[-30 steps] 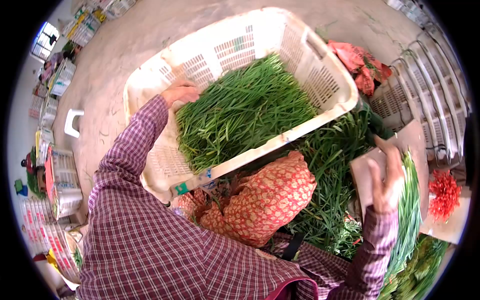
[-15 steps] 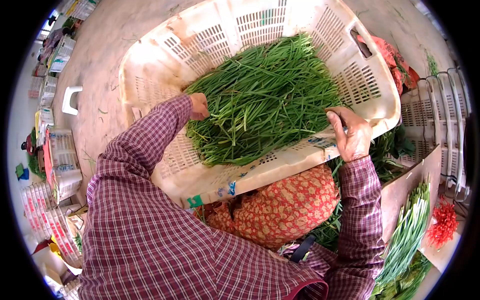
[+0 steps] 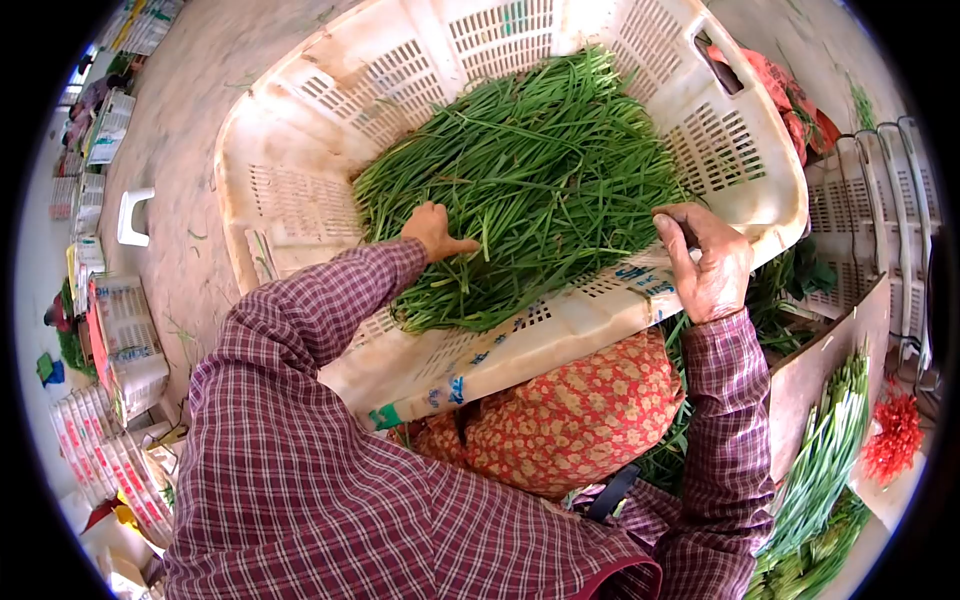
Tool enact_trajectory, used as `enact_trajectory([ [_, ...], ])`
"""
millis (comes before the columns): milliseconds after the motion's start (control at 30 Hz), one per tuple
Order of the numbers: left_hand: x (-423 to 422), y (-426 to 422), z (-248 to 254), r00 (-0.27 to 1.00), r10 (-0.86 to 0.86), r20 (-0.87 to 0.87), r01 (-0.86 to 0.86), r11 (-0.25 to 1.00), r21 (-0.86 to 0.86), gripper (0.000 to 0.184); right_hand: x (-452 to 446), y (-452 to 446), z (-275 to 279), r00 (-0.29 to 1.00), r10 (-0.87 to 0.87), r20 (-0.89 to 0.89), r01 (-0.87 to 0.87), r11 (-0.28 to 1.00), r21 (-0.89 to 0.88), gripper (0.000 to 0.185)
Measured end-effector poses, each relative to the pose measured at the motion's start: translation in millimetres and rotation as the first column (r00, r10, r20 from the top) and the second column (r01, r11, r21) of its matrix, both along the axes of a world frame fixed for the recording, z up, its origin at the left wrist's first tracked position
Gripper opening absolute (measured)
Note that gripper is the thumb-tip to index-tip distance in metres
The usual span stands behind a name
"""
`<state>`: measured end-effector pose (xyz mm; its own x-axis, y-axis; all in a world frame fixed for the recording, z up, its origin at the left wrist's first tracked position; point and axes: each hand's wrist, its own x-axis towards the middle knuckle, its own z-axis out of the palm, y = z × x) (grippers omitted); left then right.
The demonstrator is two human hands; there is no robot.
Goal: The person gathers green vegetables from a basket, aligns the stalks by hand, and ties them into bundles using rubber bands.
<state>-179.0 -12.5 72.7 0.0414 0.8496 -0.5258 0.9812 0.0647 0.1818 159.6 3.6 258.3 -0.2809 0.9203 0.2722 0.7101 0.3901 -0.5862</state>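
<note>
Long thin green stalks that look like garlic chives (image 3: pixel 540 180) lie heaped in a tilted, off-white slotted plastic crate (image 3: pixel 290 200). My left hand (image 3: pixel 437 234) is over the left part of the heap, touching the greens. Its thumb is stretched out apart from the fingers, and nothing is lifted in it. At the crate's near right rim, my right hand (image 3: pixel 712 262) is bent over the edge and closed on it, thumb and forefinger close together by the greens. Its other fingertips are partly hidden.
A red flowered cloth bundle (image 3: pixel 575 415) sits under the crate's near rim. Bundled green stalks (image 3: pixel 820 450) and red ties (image 3: pixel 892 432) lie at the right, beside a board (image 3: pixel 825 350). A white stool (image 3: pixel 135 217) and stacked crates (image 3: pixel 130 330) stand at the left.
My left hand has moved right and slightly down over the greens, and its thumb now sticks out. My right hand has stayed at the rim. The crate appears slightly shifted up and left in view.
</note>
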Motion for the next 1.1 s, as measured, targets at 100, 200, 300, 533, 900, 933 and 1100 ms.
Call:
enact_trajectory([
  [100,17.5,-7.6,2.9,0.998,0.064,-0.002,-0.064,0.998,-0.021,0.094,-2.2,-0.7,2.5,0.999,-0.027,-0.037,0.025,0.998,-0.050,0.010],
  [200,40.6,-14.0,2.9,0.972,0.227,-0.055,-0.230,0.972,-0.041,0.099,-1.9,-1.5,1.1,0.998,-0.039,-0.054,0.036,0.998,-0.053,0.010],
  [300,53.7,-14.1,-8.0,0.961,0.259,-0.102,-0.259,0.966,0.005,0.100,-0.9,-1.5,2.4,0.998,-0.031,-0.050,0.028,0.999,-0.046,0.010],
  [533,24.6,19.4,-12.7,0.958,0.279,-0.059,-0.285,0.944,-0.166,0.069,0.6,-1.1,-0.4,0.997,-0.049,-0.058,0.047,0.998,-0.032,0.010],
  [900,-96.1,113.2,48.1,0.946,0.323,0.021,-0.302,0.905,-0.300,0.062,5.1,-1.9,-3.6,0.998,-0.053,-0.046,0.055,0.998,0.036,0.010],
  [933,-107.7,116.3,47.0,0.967,0.243,0.081,-0.202,0.917,-0.344,0.063,4.8,-2.3,-2.7,0.996,-0.064,-0.064,0.065,0.998,0.005,0.010],
  [1100,-135.1,108.8,65.5,0.924,0.307,0.227,-0.256,0.939,-0.230,0.064,3.9,-1.3,-2.3,0.995,-0.070,-0.070,0.069,0.997,-0.026,0.009],
])
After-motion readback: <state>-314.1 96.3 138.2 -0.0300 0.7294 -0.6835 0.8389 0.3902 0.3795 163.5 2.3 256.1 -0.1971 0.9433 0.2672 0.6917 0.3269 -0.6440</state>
